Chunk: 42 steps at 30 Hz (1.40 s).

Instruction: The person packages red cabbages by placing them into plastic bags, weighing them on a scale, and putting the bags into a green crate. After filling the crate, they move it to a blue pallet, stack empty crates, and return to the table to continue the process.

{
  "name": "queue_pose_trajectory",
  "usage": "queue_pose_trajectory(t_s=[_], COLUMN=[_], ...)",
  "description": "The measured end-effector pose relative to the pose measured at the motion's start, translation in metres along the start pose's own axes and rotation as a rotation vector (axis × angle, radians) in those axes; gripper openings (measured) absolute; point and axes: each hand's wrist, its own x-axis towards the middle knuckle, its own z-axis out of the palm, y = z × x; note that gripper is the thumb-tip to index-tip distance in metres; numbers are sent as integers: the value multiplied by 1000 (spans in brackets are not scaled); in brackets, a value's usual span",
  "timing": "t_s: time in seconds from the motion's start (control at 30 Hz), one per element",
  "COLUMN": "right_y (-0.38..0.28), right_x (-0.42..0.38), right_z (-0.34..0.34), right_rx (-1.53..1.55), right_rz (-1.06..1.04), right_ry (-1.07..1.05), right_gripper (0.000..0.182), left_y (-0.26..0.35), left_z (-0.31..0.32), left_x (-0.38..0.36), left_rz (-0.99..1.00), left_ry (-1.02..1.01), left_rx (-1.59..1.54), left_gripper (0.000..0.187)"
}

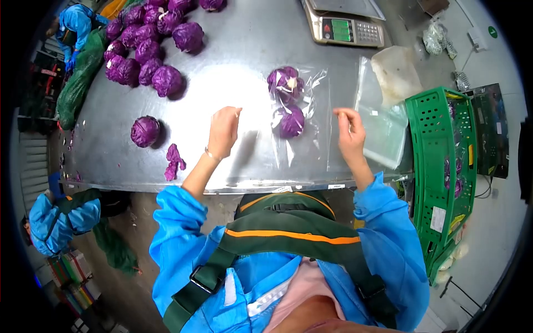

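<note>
Two red cabbages, an upper one [285, 84] with a pale stem end and a lower one [291, 121], lie in a clear plastic bag [316, 119] on the metal table. My left hand [224, 132] hovers left of the bag, fingers curled together, with nothing visible in them. On the other side my right hand [351, 133] is just beyond the bag's right edge, its fingers bent in and no object showing. Both hands appear apart from the cabbages. A single cabbage [145, 131] and a torn purple leaf [174, 162] lie left of my left hand.
Several red cabbages [167, 81] are heaped at the far left. A digital scale [347, 30] stands at the back right. Flat clear bags [380, 133] lie right of my right hand, beside a green crate [430, 116]. Two people in blue [64, 219] are at the left.
</note>
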Motion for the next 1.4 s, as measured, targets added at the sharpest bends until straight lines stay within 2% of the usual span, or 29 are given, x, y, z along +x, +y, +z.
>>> queue_pose_trajectory(t_s=[0.03, 0.13, 0.17, 0.27, 0.4, 0.43, 0.47, 0.57, 0.67, 0.77, 0.83, 0.87, 0.93, 0.97, 1.07, 1.1, 1.2, 1.23, 1.33, 1.4], right_y=[8, 33, 38, 43, 29, 33, 35, 36, 8, -14, -31, -37, -25, -17, -5, 0, -5, -2, -13, -26], right_x=[-5, -21, -29, -41, -32, -30, -28, -25, 3, 46, 60, 64, 56, 50, 22, 16, 8, 9, 2, -7], right_z=[-13, -32, -29, -6, 6, 1, -3, -5, 9, 14, 16, 17, 21, 23, 27, 26, 14, 9, -1, -7], right_rx=[-95, -410, -504, -544, -454, -438, -423, -249, 115, 339, 558, 665, 606, 576, 405, 346, 236, 115, 303, 356], right_rz=[-22, -277, -320, -543, -578, -573, -569, -315, 111, 74, 108, 129, 167, 191, 82, 40, 3, -95, 8, 172], right_ry=[-44, -250, -359, -467, -555, -584, -613, -319, -6, 195, 259, 289, 311, 320, 281, 287, 184, 193, 159, 147], right_gripper=[18, 33, 48, 46, 33, 30, 26, 14, 9, 18, 18, 18, 18, 19, 20, 15, 15, 17, 16, 15], left_y=[-2, 8, 11, 8, 22, 23, 25, 40, 64, 73, 84, 88, 94, 93, 99, 104, 113, 113, 120, 128], left_z=[7, 19, 21, 49, 68, 68, 68, 47, 20, 10, 11, 11, 13, 19, 22, 20, 16, 16, 11, 3], left_x=[-17, -50, -55, -61, -56, -54, -54, -53, -13, 42, 63, 65, 62, 58, 33, 29, 26, 26, 20, 7], left_rz=[63, 156, 188, 341, 411, 375, 283, -26, -275, -274, -226, -271, -375, -432, -502, -528, -521, -505, -565, -745], left_ry=[-54, -221, -272, -180, -253, -324, -273, -147, 116, 376, 491, 504, 525, 547, 496, 494, 491, 503, 488, 364], left_rx=[46, 102, 112, 107, 39, 7, -9, -112, -328, -595, -691, -760, -896, -864, -818, -752, -781, -759, -787, -871], left_gripper=[35, 51, 55, 56, 41, 26, 22, 4, 11, 11, 16, 17, 19, 20, 20, 20, 20, 21, 21, 23])
